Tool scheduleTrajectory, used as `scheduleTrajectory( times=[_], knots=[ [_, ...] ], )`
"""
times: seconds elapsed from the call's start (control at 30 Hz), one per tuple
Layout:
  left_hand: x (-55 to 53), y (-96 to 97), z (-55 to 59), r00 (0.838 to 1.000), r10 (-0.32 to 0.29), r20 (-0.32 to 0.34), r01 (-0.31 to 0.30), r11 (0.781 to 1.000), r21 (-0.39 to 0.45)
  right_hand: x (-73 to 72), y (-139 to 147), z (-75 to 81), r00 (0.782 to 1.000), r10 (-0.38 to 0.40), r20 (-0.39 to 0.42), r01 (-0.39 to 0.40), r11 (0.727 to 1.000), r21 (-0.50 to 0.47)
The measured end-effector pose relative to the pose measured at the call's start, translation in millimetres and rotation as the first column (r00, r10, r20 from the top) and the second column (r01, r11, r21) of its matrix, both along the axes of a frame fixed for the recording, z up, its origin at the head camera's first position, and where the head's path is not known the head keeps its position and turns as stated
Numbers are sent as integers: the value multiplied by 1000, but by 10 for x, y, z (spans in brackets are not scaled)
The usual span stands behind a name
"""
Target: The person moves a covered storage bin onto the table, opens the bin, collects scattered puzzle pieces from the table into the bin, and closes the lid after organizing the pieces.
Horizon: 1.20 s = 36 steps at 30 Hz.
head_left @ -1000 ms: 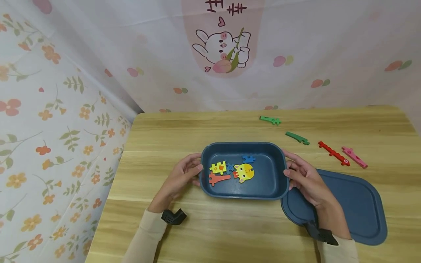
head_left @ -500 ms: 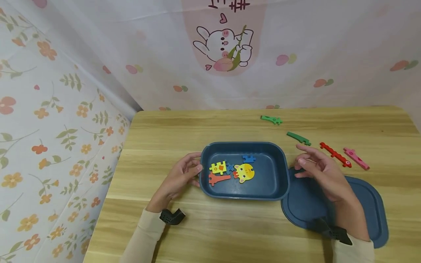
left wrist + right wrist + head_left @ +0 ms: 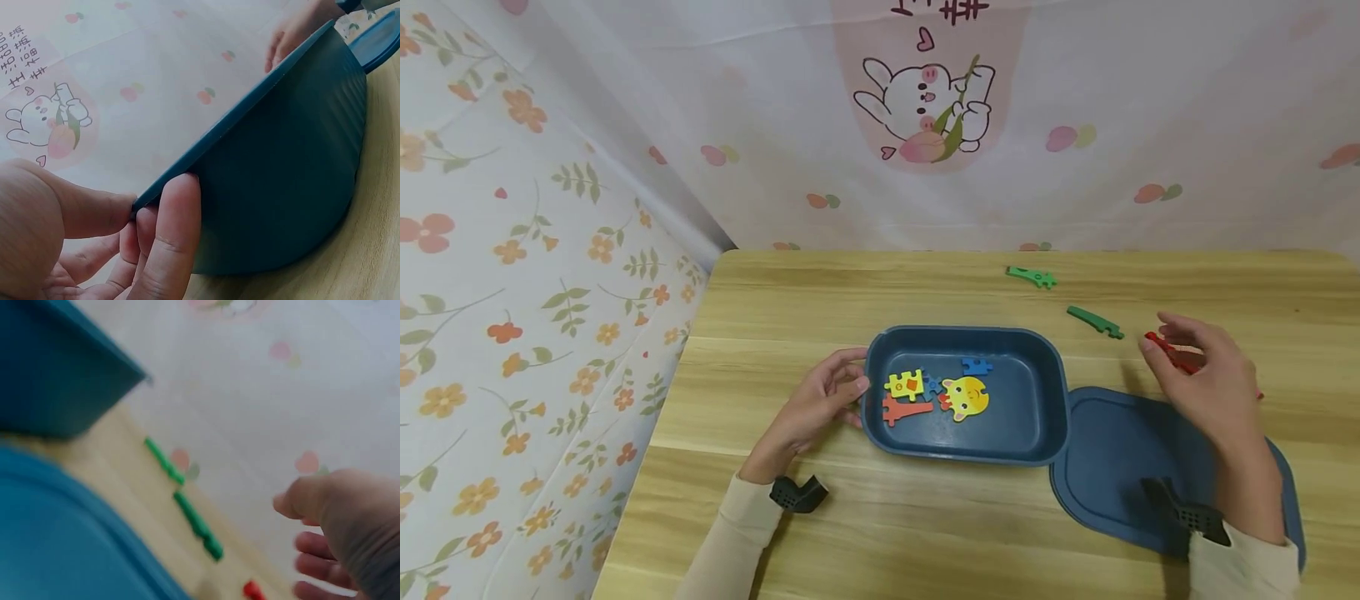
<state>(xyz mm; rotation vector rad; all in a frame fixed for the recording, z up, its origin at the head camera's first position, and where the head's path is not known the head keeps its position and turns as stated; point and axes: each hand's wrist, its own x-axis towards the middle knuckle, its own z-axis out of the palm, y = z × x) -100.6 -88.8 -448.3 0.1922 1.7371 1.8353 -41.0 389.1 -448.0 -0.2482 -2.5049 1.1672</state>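
Note:
My left hand point(image 3: 822, 402) pinches the left rim of a dark blue box point(image 3: 1051, 417), thumb above the edge and fingers beneath it, as the left wrist view shows. Inside lie a yellow animal-head piece point(image 3: 967, 398), a yellow puzzle piece point(image 3: 904, 385), a coral-red piece point(image 3: 908, 409) and small blue pieces point(image 3: 977, 367). Over a red puzzle piece point(image 3: 1159, 340) at the right hovers my right hand point(image 3: 1213, 387), thumb and fingers apart and holding nothing. The hand hides part of that piece. The pink piece beyond it is almost wholly covered.
A dark blue lid point(image 3: 1138, 458) lies on the wooden table point(image 3: 775, 333) right of the box, under my right forearm. Two green puzzle pieces, one light point(image 3: 1032, 277) and one darker point(image 3: 1096, 322), lie behind the box. A printed curtain point(image 3: 760, 125) hangs at the back.
My right hand has let go of the box's right end and moved right, over the red piece. My left hand keeps its grip. The view has shifted slightly.

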Motion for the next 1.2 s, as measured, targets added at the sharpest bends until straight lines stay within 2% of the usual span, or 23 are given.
scheduleTrajectory(
  times=[0.13,0.3,0.53,1.03,1.2],
  knots=[
    [0,1,7,1000,5,-11,-4,1000,8,13,113,-77,996,-87,7,86,990,112],
    [-3,0,4,1000,6,-15,-6,1000,10,25,241,-148,992,-113,64,97,973,208],
    [-2,2,-14,1000,-8,-4,8,1000,18,58,292,-233,979,-90,185,44,970,241],
    [3,1,-31,1000,-6,5,6,1000,16,75,263,-248,963,-146,228,72,950,305],
    [2,5,-32,1000,-7,3,7,1000,11,60,222,-217,963,-164,213,96,949,300]
  ],
)
